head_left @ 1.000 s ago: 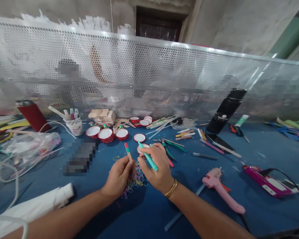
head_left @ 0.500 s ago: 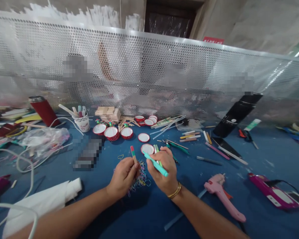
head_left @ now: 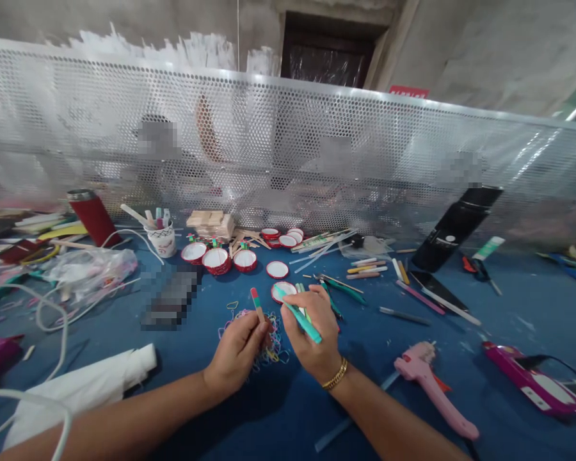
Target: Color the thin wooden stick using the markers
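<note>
My left hand (head_left: 237, 352) is closed around a small wooden craft stick (head_left: 256, 303), its top coloured red and green. Between the fingers of my right hand (head_left: 314, 330) sits a turquoise marker (head_left: 303, 322), its upper end pointing towards the stick but apart from it. Some pale green pens (head_left: 301, 296) show just behind my right fingers; whether that hand touches them I cannot tell. Under and behind my left hand lies a pile of colourful rubber bands (head_left: 273, 349). Just beyond the hands is a round red-rimmed white piece (head_left: 282, 291).
Several small red-and-white drums (head_left: 216, 260) stand behind, near stacked wooden pieces (head_left: 210, 224). A pink glue gun (head_left: 432, 384) and green-handled pliers (head_left: 348, 291) lie to the right. A black bottle (head_left: 448, 230) leans back right. On the left are a phone (head_left: 173, 298) and a white roll (head_left: 91, 387).
The camera view has tilted up slightly, so the scene sits a little lower. Both hands keep hold of the stick and the marker, with hardly any movement between them.
</note>
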A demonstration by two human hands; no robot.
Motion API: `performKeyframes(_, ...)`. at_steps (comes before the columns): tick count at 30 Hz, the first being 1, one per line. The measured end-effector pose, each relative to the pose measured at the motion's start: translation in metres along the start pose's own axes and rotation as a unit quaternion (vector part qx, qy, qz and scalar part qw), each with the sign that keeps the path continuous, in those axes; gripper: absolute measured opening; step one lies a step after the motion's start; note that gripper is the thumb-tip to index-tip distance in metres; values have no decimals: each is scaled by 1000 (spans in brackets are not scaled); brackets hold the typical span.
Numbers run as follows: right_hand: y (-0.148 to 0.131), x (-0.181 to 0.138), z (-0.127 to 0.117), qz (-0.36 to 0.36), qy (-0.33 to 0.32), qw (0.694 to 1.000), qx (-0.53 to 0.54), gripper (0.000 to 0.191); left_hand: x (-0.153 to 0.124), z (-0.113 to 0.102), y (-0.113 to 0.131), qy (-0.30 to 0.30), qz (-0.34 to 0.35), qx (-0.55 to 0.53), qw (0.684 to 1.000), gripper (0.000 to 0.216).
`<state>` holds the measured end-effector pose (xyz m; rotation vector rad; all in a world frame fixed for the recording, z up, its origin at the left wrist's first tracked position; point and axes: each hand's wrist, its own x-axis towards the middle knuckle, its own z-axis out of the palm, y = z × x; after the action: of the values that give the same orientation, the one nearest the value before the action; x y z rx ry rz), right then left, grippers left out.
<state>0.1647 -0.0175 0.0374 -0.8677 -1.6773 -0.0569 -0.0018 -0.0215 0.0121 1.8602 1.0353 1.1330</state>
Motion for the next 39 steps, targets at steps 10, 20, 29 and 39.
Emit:
performKeyframes(10, 4, -1, 0, -8, 7, 1000, -18, 13, 3, -8, 1, -14, -66, -71, 995, 36)
performKeyframes(20, -6, 0, -2, -15, -13, 1000, -14, 16, 4, -4, 1, -29, -82, -100, 991, 39)
performKeyframes(29, -13, -7, 0, -19, -56, 998, 29, 11, 5, -4, -4, -39, -89, -104, 990, 38)
performKeyframes(39, -1, -8, 3, 22, -49, 999, -4, 21, 6, -3, -8, -72, -101, -105, 987, 34)
